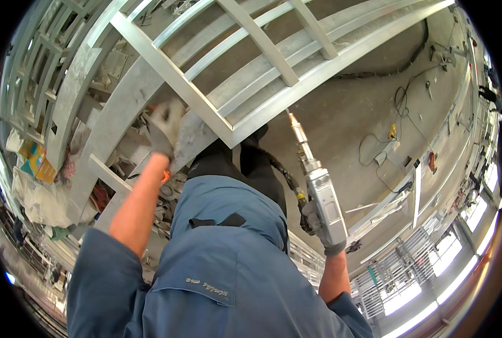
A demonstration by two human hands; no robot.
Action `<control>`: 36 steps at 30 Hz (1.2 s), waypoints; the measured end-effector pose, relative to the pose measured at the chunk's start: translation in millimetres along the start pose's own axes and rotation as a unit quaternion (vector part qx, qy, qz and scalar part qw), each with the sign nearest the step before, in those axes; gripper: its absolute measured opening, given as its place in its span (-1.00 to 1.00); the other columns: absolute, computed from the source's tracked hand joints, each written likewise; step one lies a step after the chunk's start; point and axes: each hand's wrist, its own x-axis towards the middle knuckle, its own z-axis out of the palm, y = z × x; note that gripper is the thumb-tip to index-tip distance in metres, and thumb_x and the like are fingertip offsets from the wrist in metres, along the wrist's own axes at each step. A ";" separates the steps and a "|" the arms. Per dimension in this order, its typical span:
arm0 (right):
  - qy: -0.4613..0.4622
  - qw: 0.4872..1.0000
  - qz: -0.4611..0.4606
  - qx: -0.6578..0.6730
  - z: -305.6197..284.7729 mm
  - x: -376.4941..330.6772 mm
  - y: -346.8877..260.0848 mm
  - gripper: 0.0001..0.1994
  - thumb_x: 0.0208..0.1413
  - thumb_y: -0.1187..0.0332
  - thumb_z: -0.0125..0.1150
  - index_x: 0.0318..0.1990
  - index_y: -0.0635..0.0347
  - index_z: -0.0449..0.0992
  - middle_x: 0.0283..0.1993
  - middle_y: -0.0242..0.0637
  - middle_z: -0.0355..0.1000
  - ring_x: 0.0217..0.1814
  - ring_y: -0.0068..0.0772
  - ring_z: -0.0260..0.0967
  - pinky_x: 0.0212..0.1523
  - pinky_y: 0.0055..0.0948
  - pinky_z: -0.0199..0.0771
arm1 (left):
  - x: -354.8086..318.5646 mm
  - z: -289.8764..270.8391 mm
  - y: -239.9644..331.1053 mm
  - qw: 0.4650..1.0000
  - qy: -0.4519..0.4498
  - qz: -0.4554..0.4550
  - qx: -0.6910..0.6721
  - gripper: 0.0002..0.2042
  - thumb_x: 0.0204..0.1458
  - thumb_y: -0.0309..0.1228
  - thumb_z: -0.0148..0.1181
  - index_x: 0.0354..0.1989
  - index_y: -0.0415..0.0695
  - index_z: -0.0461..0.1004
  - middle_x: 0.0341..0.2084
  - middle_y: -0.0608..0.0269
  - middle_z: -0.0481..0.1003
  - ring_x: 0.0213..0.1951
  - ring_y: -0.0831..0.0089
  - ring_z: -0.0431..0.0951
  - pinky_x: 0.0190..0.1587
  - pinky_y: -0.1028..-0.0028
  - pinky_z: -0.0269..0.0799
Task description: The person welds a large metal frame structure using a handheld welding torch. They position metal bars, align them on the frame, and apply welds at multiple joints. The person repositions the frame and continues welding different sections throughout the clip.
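Observation:
In my gloved right hand [323,228] is a handheld laser welding gun [326,197], with a silver body and a slim copper-coloured nozzle pointing up and away from me. Its tip is just below the near rail of a welded metal frame [318,80] made of square tubes. A dark sheathed hose [284,173] runs beside the gun, near my legs. My gloved left hand [167,127] is over a flat grey metal beam [127,96], left of the frame's near corner. Motion smears its fingers, so their state and any contact with the beam are unclear.
Loose scraps and small parts crowd the ground left of my legs, near a yellow-and-blue box [36,160] and white plastic sheeting [45,197]. More tube frames [48,56] stand far left. Thin cables [363,147], an orange tool [432,162] and metal strips [383,211] lie on the right floor.

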 end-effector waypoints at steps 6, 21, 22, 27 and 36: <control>0.015 0.961 -0.160 -0.224 28.9 -27.3 13.4 -0.50 0.34 0.21 0.20 0.27 0.42 0.40 -0.23 -0.38 0.47 -0.29 -0.57 0.33 -0.23 -0.55 0.34 | -91.6 75.8 -57.8 0.915 -0.238 -0.326 -0.025 -0.24 0.20 0.33 0.10 0.11 -0.25 0.53 -0.13 0.05 0.61 -0.06 0.30 0.61 0.01 0.32 0.48; 0.151 0.951 -0.180 -0.201 -22.7 -135.4 136.9 -0.46 0.35 0.04 0.23 0.24 0.33 0.41 -0.34 -0.46 0.47 -0.41 -0.69 0.25 -0.38 -0.59 0.23 | -142.1 163.5 -57.3 0.864 -0.249 -0.296 -0.321 -0.60 0.20 -0.13 0.40 0.04 -0.15 0.51 -0.20 0.30 0.59 -0.17 0.50 0.61 -0.09 0.48 0.49; 0.150 0.951 -0.175 -0.208 -22.9 -142.4 141.5 -0.47 0.35 0.05 0.22 0.24 0.33 0.42 -0.34 -0.45 0.47 -0.41 -0.68 0.25 -0.38 -0.59 0.23 | -149.9 170.9 -57.4 0.866 -0.258 -0.290 -0.316 -0.62 0.18 -0.20 0.42 0.04 -0.16 0.52 -0.20 0.29 0.59 -0.19 0.51 0.60 -0.10 0.47 0.49; 0.160 0.963 -0.111 -0.186 -2.9 -170.5 147.1 -0.51 0.36 0.10 0.20 0.21 0.34 0.42 -0.34 -0.44 0.47 -0.37 -0.65 0.29 -0.31 -0.56 0.30 | -152.2 181.0 -56.4 0.921 -0.263 -0.207 -0.198 -0.47 0.05 -0.44 0.51 0.20 -0.21 0.46 -0.05 0.22 0.58 -0.05 0.43 0.55 0.08 0.43 0.44; 0.151 0.979 -0.032 -0.137 5.3 -216.8 196.7 -0.65 0.40 0.31 0.15 0.19 0.37 0.45 -0.34 -0.38 0.49 -0.34 -0.53 0.40 -0.27 -0.46 0.43 | -138.2 176.2 -64.3 0.922 -0.273 -0.175 -0.211 -0.41 -0.04 -0.42 0.57 0.18 -0.30 0.47 -0.03 0.14 0.61 0.00 0.32 0.58 0.12 0.34 0.46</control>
